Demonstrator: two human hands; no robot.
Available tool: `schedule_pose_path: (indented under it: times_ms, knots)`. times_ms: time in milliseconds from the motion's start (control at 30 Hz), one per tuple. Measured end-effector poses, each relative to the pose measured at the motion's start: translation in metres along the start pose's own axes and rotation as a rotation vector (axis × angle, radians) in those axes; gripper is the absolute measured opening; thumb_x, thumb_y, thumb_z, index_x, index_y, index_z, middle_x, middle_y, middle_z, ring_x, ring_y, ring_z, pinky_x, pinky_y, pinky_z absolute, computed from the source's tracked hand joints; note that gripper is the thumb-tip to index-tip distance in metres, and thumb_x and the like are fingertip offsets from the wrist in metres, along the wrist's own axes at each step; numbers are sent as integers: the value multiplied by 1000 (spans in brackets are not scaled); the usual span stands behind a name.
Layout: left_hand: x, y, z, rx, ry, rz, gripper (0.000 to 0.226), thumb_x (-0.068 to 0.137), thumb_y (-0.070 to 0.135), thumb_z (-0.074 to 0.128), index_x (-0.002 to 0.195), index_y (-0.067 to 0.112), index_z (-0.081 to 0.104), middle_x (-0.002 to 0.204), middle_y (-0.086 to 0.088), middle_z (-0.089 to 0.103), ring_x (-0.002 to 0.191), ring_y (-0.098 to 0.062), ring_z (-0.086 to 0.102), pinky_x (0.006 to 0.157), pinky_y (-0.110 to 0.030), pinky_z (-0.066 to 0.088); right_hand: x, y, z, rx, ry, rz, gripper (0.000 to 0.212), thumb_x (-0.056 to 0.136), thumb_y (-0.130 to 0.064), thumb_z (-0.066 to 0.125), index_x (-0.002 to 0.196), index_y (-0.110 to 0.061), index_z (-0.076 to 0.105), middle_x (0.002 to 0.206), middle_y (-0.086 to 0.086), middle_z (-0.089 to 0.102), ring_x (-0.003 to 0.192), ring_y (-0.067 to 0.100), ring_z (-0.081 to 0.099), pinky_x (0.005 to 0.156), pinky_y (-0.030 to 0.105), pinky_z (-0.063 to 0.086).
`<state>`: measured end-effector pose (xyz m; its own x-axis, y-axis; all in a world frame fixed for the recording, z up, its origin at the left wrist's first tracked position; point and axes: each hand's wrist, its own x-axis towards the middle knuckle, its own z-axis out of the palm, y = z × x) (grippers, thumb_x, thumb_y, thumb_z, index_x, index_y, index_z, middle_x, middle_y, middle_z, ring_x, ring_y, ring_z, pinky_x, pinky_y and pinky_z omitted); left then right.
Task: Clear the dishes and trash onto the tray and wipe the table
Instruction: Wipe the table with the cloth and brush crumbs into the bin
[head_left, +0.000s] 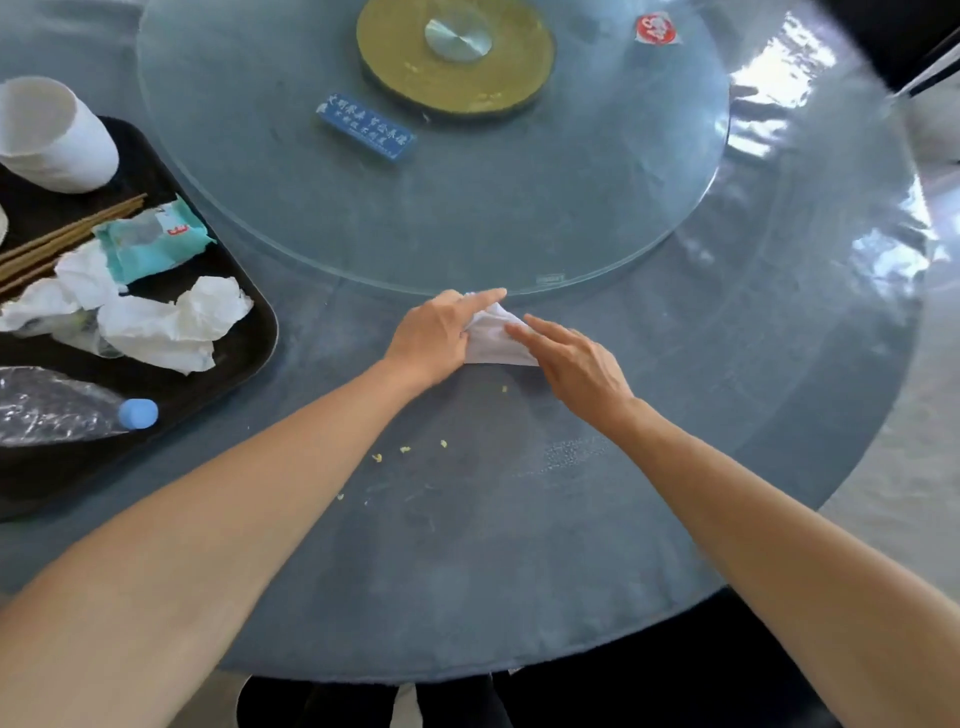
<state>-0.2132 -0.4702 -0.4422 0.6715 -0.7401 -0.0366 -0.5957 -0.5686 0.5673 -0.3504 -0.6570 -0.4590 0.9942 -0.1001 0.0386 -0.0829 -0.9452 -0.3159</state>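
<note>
A folded white tissue (491, 343) lies on the blue table (519, 545) just in front of the glass turntable. My left hand (436, 338) holds its left side, fingers curled over the top edge. My right hand (571, 361) rests on its right side with straight fingers. Small yellow crumbs (405, 450) are scattered on the table nearer to me. The black tray (244, 332) at the left holds crumpled tissues (171, 325), a teal wrapper (150, 241), chopsticks (67, 234), a white cup (52, 135) and a crushed plastic bottle (67, 405).
The glass turntable (597, 182) fills the middle, with a yellow hub (457, 57), a blue sign (366, 127) and a red packet (655, 28) on it. The table's clear cover glares at the right edge. Pale floor shows beyond the right rim.
</note>
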Motion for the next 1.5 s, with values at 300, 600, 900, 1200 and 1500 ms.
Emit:
schedule_pose_path:
  times_ms: [300,600,900,1200,1500]
  knots:
    - [-28,-23,8,10,-52,70,54,89,-6,56,130,26,69,94,-10,67,90,-34,62,74,-30,39,-44,-26,53,99,222,29,64,89,13,59,140,-24,64,144,-2,63,112,29,56,81,47,52]
    - [-135,-48,-27,-86,-270,23,53,79,10,49,121,29,74,96,-4,75,77,-15,58,73,-27,42,-118,-127,66,73,168,-53,64,81,6,72,137,-23,67,137,-11,65,88,25,55,56,30,51]
    - [-195,-75,-76,-50,-139,-44,52,88,0,64,128,33,70,76,10,54,76,-23,57,71,-33,45,-79,-178,43,176,-23,-203,54,91,-3,57,137,-30,61,136,-19,62,94,24,56,55,33,55]
    - [-204,-136,-105,68,113,-308,49,91,2,61,135,25,64,100,-16,67,93,-39,64,79,-46,53,45,-220,76,214,-96,-341,63,88,6,49,135,-35,57,139,-10,65,96,35,62,73,47,58]
    - [-291,-117,-65,131,140,-190,43,84,12,51,117,27,74,74,-1,65,66,-30,66,55,-34,52,-58,-232,83,154,-169,-387,72,81,1,67,141,-38,55,141,-20,61,97,29,62,48,31,50]
